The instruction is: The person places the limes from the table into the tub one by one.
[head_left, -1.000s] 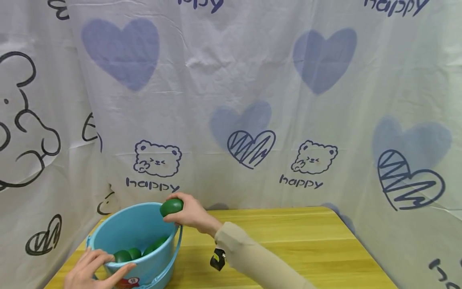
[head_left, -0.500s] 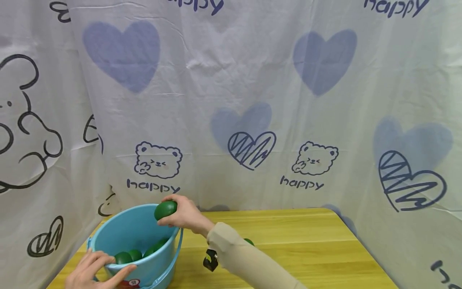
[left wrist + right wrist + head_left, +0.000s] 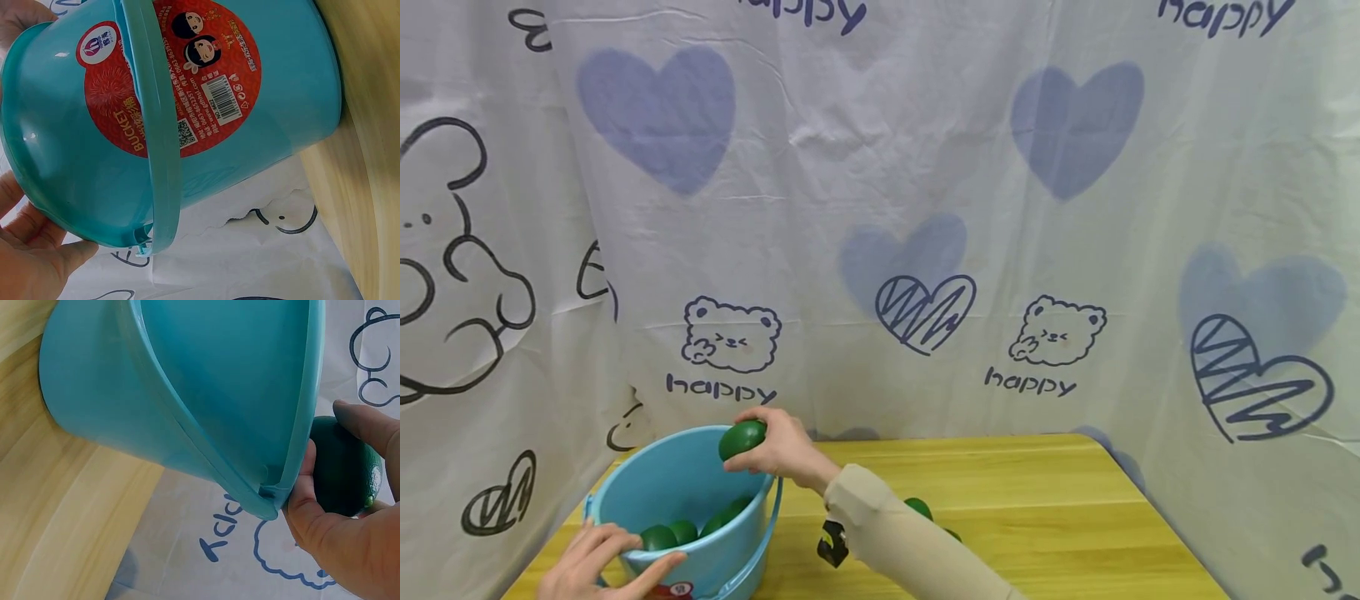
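Observation:
A light blue bucket (image 3: 730, 558) stands tilted at the table's left, a round red label (image 3: 206, 87) on its side. My left hand (image 3: 595, 562) grips the near rim between thumb and fingers. Over the far right of the rim, my right hand (image 3: 784, 450) holds a smooth dark green avocado (image 3: 742, 440) with thumb and fingers curled round it. The right wrist view shows this avocado (image 3: 344, 465) just outside the rim, fingers touching the bucket there. Several more green avocados (image 3: 658, 537) lie at the bottom of the bucket, partly hidden by its near wall.
Behind the right sleeve, two green things (image 3: 917, 507) like the avocados lie on the yellow wooden table (image 3: 1037, 492), mostly hidden. The bucket's handle (image 3: 164, 156) hangs down its side. A white printed cloth (image 3: 910, 400) encloses the table at the back and sides.
My right hand, with the avocado, has shifted slightly left over the bucket's rim. The green things on the table have come into view behind the sleeve. My left hand keeps its grip.

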Action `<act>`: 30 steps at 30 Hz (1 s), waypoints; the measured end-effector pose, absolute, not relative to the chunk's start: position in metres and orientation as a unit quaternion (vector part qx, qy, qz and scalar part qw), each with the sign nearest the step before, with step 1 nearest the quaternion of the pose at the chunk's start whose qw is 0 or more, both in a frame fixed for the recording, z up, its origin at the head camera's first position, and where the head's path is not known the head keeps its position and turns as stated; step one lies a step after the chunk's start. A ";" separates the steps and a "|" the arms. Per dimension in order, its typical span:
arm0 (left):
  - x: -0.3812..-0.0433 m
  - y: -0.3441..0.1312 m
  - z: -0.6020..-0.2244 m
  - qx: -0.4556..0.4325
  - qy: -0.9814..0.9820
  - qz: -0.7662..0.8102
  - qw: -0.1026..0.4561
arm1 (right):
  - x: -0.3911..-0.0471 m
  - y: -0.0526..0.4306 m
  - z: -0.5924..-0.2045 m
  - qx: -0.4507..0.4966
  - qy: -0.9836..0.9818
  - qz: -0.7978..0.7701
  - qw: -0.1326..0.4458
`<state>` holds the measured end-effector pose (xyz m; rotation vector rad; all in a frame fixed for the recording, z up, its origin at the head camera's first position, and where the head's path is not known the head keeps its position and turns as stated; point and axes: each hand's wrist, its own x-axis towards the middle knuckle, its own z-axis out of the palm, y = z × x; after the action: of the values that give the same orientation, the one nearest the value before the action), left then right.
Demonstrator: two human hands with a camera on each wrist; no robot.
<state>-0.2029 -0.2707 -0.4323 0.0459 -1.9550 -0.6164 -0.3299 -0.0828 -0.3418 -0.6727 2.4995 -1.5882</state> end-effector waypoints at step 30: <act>-0.209 -0.282 -0.442 -0.111 -0.801 -0.221 0.545 | -0.338 -0.055 -0.359 -0.233 0.784 -0.575 0.033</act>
<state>-0.2093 -0.2818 -0.4416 -0.2629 -1.8992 -0.5246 -0.3382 -0.0550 -0.3587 -0.7155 2.4109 -1.7701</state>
